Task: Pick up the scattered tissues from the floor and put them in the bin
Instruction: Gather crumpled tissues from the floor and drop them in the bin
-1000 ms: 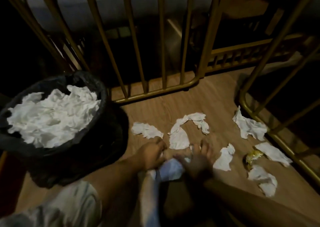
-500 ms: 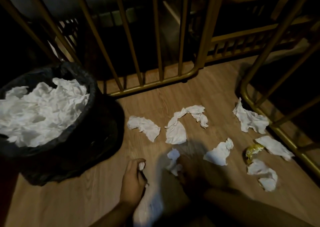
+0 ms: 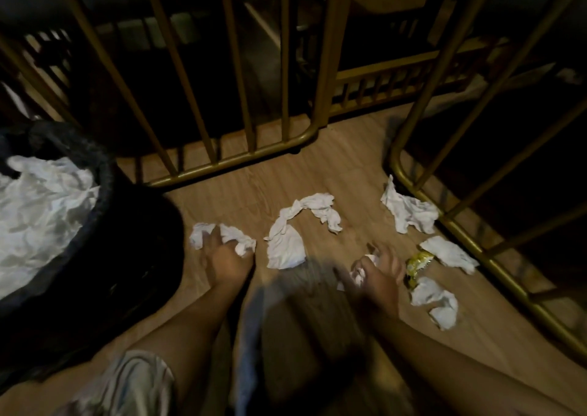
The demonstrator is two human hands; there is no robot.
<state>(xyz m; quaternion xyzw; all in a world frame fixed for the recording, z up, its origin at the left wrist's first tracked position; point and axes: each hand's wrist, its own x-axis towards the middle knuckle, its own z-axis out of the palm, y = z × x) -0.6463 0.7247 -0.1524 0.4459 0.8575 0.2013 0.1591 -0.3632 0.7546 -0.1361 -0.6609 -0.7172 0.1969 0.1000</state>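
Left hand (image 3: 224, 261) gripping floor tissue (image 3: 235, 236), blurred right hand (image 3: 378, 275) clutching crumpled tissue (image 3: 360, 271)

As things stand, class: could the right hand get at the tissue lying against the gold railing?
Probably yes: bare floor lies between the right hand and that tissue, though the hand already holds a crumpled tissue.

No text, label, brand, number or sign can be read anywhere; the yellow wrapper (image 3: 416, 263) lying on the wooden floor (image 3: 343, 174) near its right edge bears dark print too blurred to make out.
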